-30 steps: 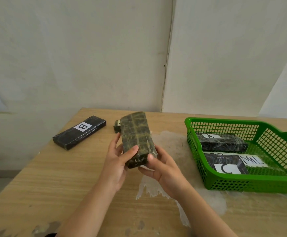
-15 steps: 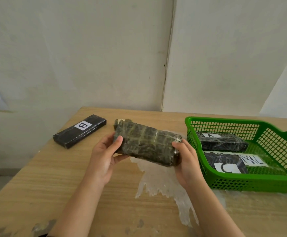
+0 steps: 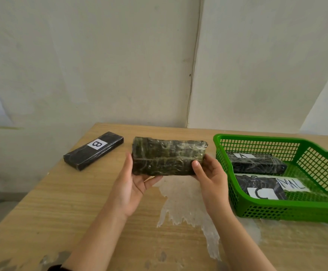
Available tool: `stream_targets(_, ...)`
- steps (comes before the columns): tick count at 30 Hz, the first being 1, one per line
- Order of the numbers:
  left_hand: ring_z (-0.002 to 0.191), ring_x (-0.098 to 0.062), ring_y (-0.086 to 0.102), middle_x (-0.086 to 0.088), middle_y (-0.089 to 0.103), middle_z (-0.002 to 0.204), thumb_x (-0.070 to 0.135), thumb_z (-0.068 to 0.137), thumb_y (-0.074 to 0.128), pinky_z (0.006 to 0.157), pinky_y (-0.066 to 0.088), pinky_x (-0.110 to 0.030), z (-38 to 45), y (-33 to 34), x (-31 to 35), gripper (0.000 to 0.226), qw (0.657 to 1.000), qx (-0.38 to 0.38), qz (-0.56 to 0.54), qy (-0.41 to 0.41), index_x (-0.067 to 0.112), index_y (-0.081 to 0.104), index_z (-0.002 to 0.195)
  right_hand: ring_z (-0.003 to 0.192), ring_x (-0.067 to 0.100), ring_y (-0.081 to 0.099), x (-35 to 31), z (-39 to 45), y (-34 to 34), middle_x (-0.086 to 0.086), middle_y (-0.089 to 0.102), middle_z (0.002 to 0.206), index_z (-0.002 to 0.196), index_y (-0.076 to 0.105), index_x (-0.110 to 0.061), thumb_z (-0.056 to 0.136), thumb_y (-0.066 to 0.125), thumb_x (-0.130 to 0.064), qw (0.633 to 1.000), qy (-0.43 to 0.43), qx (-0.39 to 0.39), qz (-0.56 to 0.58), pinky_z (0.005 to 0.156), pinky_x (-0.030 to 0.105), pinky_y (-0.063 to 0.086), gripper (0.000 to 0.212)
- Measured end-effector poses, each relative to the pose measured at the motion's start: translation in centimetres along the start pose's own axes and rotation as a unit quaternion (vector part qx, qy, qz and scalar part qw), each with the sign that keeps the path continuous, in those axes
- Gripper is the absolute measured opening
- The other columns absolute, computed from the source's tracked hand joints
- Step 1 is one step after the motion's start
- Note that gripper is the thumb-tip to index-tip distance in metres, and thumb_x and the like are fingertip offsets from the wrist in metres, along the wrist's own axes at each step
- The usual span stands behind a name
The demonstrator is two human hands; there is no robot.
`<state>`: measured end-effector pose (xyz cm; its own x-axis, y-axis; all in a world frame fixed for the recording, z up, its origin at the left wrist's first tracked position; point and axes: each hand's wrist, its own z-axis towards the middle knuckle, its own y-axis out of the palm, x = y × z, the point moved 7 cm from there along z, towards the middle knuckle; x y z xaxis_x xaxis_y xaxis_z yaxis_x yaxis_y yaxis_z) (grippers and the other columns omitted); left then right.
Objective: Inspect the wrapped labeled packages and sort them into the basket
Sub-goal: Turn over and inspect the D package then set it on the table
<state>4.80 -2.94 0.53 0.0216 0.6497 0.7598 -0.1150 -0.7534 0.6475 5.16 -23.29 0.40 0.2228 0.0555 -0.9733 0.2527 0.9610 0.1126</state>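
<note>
We are holding a plastic-wrapped dark package (image 3: 168, 155) lengthwise above the bench (image 3: 65, 208), our left hand (image 3: 133, 181) gripping its left end and our right hand (image 3: 211, 176) its right end. Beside it, the green basket (image 3: 276, 212) is holding the packages labeled A (image 3: 257, 163) and C (image 3: 261, 187). Package B (image 3: 93, 150) is lying at the far left.

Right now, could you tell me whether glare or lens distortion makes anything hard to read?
Head view: soft, even light; sheen on the held package shows no label; labels B and C read clearly; the wide lens bows the table's far edge.
</note>
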Motion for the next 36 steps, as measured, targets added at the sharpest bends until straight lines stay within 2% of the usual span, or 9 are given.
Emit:
stream_targets(4, 0.112, -0.035, 0.063, -0.021, 0.066, 0.119, 0.051, 0.084, 0.052, 0.087, 0.056, -0.044, -0.2, 0.6, -0.3, 0.054, 0.997, 0.014, 0.032, 0.065, 0.011, 0.062, 0.118, 0.118, 0.007, 0.049, -1.5, -0.1, -1.0, -0.003, 0.05, 0.129, 0.129, 0.054, -0.018, 0.087, 0.066, -0.027, 0.976, -0.096, 0.076, -0.18, 0.098, 0.024, 0.043, 0.045)
stream_targets(9, 0.111, -0.031, 0.064, -0.018, 0.07, 0.114, 0.051, 0.069, 0.076, 0.085, 0.056, -0.037, -0.7, 1.3, 0.2, 0.055, 0.988, -0.012, 0.081, 0.131, 0.01, 0.073, 0.106, 0.128, 0.003, 0.04, -2.4, -1.8, 1.7, -0.013, 0.043, 0.135, 0.128, 0.055, -0.027, 0.082, 0.055, -0.061, 0.948, -0.183, -0.001, -0.259, 0.1, 0.018, 0.034, 0.056)
stream_targets(14, 0.124, -0.024, 0.055, -0.005, 0.067, 0.123, 0.029, 0.073, 0.077, 0.1, 0.047, -0.04, -1.0, 2.0, -0.5, 0.036, 0.965, -0.035, 0.199, 0.167, 0.021, 0.074, 0.107, 0.128, 0.012, 0.053, -0.9, -3.2, 4.5, 0.0, 0.055, 0.139, 0.143, 0.041, -0.016, 0.076, 0.059, -0.067, 0.98, -0.097, -0.166, -0.045, 0.103, 0.036, 0.047, 0.086)
stream_targets(18, 0.125, -0.014, 0.055, 0.003, 0.065, 0.126, 0.009, 0.081, 0.069, 0.092, 0.051, -0.026, -1.3, 2.8, -1.0, 0.026, 0.957, -0.068, 0.224, 0.174, 0.019, 0.074, 0.104, 0.116, 0.02, 0.062, -1.4, -3.2, 4.3, 0.005, 0.067, 0.123, 0.132, 0.052, -0.012, 0.079, 0.069, -0.048, 0.981, -0.084, -0.171, 0.035, 0.091, 0.036, 0.054, 0.067)
stream_targets(22, 0.123, -0.013, 0.056, 0.004, 0.064, 0.127, 0.012, 0.084, 0.065, 0.093, 0.052, -0.033, -1.3, 2.8, -1.0, 0.024, 0.943, -0.059, 0.272, 0.183, 0.017, 0.073, 0.106, 0.092, 0.016, 0.069, -1.5, -2.9, 3.6, -0.002, 0.073, 0.098, 0.111, 0.063, -0.018, 0.085, 0.061, -0.023, 0.988, -0.071, -0.118, 0.073, 0.077, 0.037, 0.058, 0.026)
stream_targets(24, 0.121, -0.008, 0.056, 0.009, 0.062, 0.127, 0.024, 0.086, 0.066, 0.097, 0.05, -0.034, -1.1, 2.1, 0.0, 0.025, 0.924, 0.003, 0.322, 0.208, 0.024, 0.069, 0.111, 0.086, 0.016, 0.068, -1.3, -2.5, 2.9, -0.003, 0.072, 0.092, 0.103, 0.066, -0.022, 0.088, 0.062, -0.027, 0.991, -0.059, -0.089, 0.084, 0.075, 0.042, 0.055, 0.017)
stream_targets(28, 0.106, 0.022, 0.047, 0.014, 0.049, 0.137, 0.036, 0.091, 0.058, 0.08, 0.041, 0.001, -1.0, -0.6, 3.1, 0.033, 0.875, 0.168, 0.386, 0.239, 0.037, 0.051, 0.124, 0.086, 0.018, 0.065, -0.8, -1.4, 1.6, 0.001, 0.07, 0.089, 0.092, 0.067, -0.021, 0.096, 0.049, -0.02, 0.997, -0.038, -0.039, 0.062, 0.078, 0.044, 0.054, 0.018)
stream_targets(32, 0.109, -0.008, 0.064, 0.005, 0.067, 0.121, 0.044, 0.079, 0.065, 0.087, 0.054, -0.022, 0.4, -2.6, 2.9, 0.046, 0.936, 0.141, 0.284, 0.152, 0.024, 0.06, 0.12, 0.075, 0.009, 0.062, -0.4, -0.9, 1.2, -0.007, 0.067, 0.076, 0.081, 0.063, -0.018, 0.099, 0.045, -0.021, 0.995, -0.01, -0.034, 0.098, 0.072, 0.031, 0.05, 0.026)
stream_targets(36, 0.086, -0.017, 0.072, -0.006, 0.073, 0.094, 0.024, 0.09, 0.058, 0.063, 0.059, -0.026, 0.4, -2.2, 2.5, 0.014, 0.954, 0.129, 0.222, 0.156, 0.014, 0.063, 0.099, 0.089, 0.014, 0.066, 0.3, -0.7, 1.5, -0.001, 0.069, 0.093, 0.103, 0.06, -0.013, 0.095, 0.05, -0.026, 0.99, 0.035, -0.049, 0.126, 0.085, 0.04, 0.054, 0.018)
